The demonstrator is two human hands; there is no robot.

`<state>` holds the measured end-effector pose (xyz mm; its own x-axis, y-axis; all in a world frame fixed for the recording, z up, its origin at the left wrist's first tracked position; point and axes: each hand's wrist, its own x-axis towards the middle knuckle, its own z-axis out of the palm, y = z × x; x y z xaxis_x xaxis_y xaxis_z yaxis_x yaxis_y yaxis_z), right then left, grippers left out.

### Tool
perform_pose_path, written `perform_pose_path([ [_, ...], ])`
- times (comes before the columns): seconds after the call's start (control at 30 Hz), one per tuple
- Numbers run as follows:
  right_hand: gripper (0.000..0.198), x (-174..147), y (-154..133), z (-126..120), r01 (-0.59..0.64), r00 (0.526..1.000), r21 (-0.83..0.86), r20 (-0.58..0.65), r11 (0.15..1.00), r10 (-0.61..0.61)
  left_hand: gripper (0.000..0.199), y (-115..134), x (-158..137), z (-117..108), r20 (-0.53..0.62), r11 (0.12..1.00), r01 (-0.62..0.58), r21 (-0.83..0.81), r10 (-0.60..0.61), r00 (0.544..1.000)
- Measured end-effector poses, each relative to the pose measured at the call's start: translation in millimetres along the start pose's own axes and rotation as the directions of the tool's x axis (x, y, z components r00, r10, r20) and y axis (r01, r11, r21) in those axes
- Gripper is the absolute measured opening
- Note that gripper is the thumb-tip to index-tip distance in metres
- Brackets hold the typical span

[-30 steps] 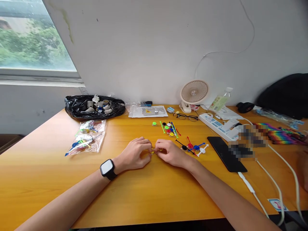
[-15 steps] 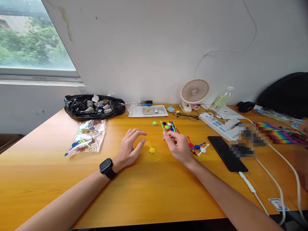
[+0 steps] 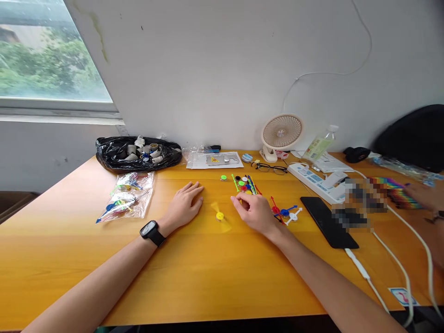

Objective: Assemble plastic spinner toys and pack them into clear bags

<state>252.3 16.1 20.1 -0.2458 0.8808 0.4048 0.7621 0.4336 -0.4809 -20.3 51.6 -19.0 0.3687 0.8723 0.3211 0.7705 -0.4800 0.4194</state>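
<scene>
A yellow arrow spinner point(image 3: 219, 216) stands on the table between my hands, its pointer blurred by turning. To its left, my left hand point(image 3: 184, 203) rests palm down on the wood with fingers stretched out, holding nothing. On the other side my right hand point(image 3: 254, 212) is curled closed, thumb against the bent fingers, and I see nothing in it. Just beyond the right hand lies a green arrow pointer point(image 3: 235, 182) beside several coloured round bases and loose pointers. Red, blue and white arrow spinners point(image 3: 285, 212) lie to the right of that hand, partly covered by it.
A clear bag of spinner parts point(image 3: 130, 196) and a black plastic bag point(image 3: 107, 152) are on the left. Behind stand a small fan point(image 3: 281, 132) and glasses point(image 3: 270, 168). A phone point(image 3: 326, 222), power strip point(image 3: 312, 182) and cables lie right, near another person's hand point(image 3: 425, 194).
My left hand has drawn back from the spinner and flattened on the table. The spinner's blurred pointer now shows as two yellow streaks. Another person's hand has come in at the right.
</scene>
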Motion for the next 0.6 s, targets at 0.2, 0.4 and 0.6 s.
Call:
perform_pose_path([
  [0.2, 0.031, 3, 6, 3, -0.049, 0.996, -0.152, 0.07, 0.987, 0.06, 0.052, 1, -1, 2, 0.102, 0.996, -0.04, 0.082, 0.032, 0.994],
  [0.4, 0.034, 6, 14, 3, -0.095, 0.978, -0.459, 0.122, 0.883, 0.169, 0.05, 3, -1, 0, 0.099, 0.996, -0.037, 0.083, 0.029, 0.995],
  [0.6, 0.041, 6, 17, 0, -0.062, 0.953, -0.564, 0.212, 0.824, 0.217, 0.049, 4, -2, -1, 0.09, 0.997, -0.028, 0.068, 0.022, 0.996],
])
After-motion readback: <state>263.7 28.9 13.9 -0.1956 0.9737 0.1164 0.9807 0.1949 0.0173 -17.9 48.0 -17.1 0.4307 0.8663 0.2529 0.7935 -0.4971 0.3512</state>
